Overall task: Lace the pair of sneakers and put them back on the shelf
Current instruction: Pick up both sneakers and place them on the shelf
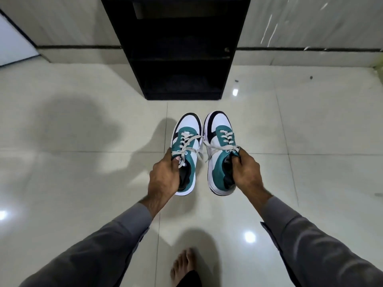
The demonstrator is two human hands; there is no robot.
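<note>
Gripping laced sneakers, L hand [163,177] & R hand [247,172], before shelf [178,48].

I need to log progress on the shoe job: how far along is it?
Done: both sneakers look laced, ends hanging loose. In hand: the left hand grips the left sneaker, the right hand the right sneaker, both held above the floor. Left: setting them into the black shelf ahead.

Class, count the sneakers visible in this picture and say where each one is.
2. One white, teal and black laced sneaker hangs from the left hand; its match hangs from the right hand, side by side above the tiled floor. The dark shelf unit's interior may hide others.
</note>
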